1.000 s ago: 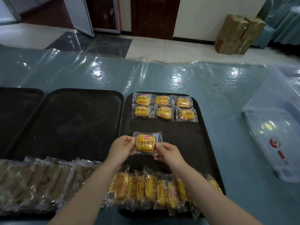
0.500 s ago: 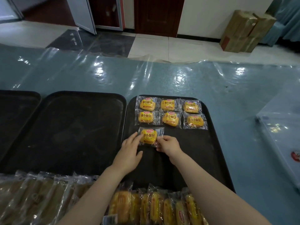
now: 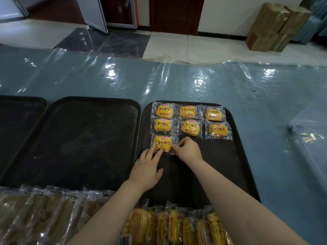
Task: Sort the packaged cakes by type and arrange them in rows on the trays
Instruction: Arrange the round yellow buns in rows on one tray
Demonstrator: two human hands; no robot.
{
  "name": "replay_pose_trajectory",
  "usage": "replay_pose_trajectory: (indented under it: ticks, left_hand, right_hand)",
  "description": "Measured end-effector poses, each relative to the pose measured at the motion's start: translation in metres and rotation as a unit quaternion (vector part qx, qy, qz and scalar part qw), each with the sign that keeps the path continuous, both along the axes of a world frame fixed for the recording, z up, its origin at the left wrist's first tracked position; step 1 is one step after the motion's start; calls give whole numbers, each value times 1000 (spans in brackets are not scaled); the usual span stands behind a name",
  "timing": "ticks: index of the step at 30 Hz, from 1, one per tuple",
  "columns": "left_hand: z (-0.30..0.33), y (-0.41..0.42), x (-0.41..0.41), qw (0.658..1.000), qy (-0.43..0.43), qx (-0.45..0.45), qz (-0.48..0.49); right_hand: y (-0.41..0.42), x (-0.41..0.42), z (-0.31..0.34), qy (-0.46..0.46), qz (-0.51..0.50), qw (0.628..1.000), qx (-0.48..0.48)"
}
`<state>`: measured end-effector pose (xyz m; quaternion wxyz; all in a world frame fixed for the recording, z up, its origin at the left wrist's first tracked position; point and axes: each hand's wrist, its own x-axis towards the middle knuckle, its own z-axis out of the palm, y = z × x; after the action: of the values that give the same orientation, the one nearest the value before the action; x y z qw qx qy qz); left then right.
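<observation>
Several small yellow packaged cakes lie in two rows at the far end of the right black tray (image 3: 235, 167). One more yellow cake (image 3: 163, 143) lies flat just below the left column, starting a third row. My left hand (image 3: 147, 167) rests on the tray with straight fingers touching that cake's lower left edge. My right hand (image 3: 189, 150) has curled fingers pinching the wrapper's right edge. A line of yellow cakes standing on edge (image 3: 178, 225) fills the tray's near end.
A bare black tray (image 3: 74, 138) sits in the middle, and part of another tray (image 3: 19, 124) shows at the left. Long brownish packaged cakes (image 3: 40, 213) lie along the near left. A clear plastic bin (image 3: 311, 131) stands at the right. Cardboard boxes (image 3: 276, 25) stand on the floor behind.
The held cake went from the air above the tray's middle down onto the tray, below the left column. Both hands moved forward with it; my left hand's fingers straightened.
</observation>
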<state>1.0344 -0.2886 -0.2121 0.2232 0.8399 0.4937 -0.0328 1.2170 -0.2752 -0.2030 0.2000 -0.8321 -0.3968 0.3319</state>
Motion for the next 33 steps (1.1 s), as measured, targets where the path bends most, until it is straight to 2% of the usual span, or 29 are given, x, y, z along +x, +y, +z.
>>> replay_pose_trajectory:
  ticks: [2,12,18,24,33]
  left_hand:
    - [1,0,1,1000,3,-5,3]
    - [22,-9,-1,1000,-16,-20,5]
    - [40,-26,2,992,-95,-79,26]
    - [55,-58,1,987,-123,-94,32]
    - [56,-123,1,983,-171,-64,-1]
  right_hand:
    - [-3,0,2,-32,16,999,2]
    - [-37,4,17,12,38,999,21]
    - [-79,5,31,16,69,997,31]
    - [-125,8,46,7,95,995,16]
    - [-201,12,46,-82,102,990,59]
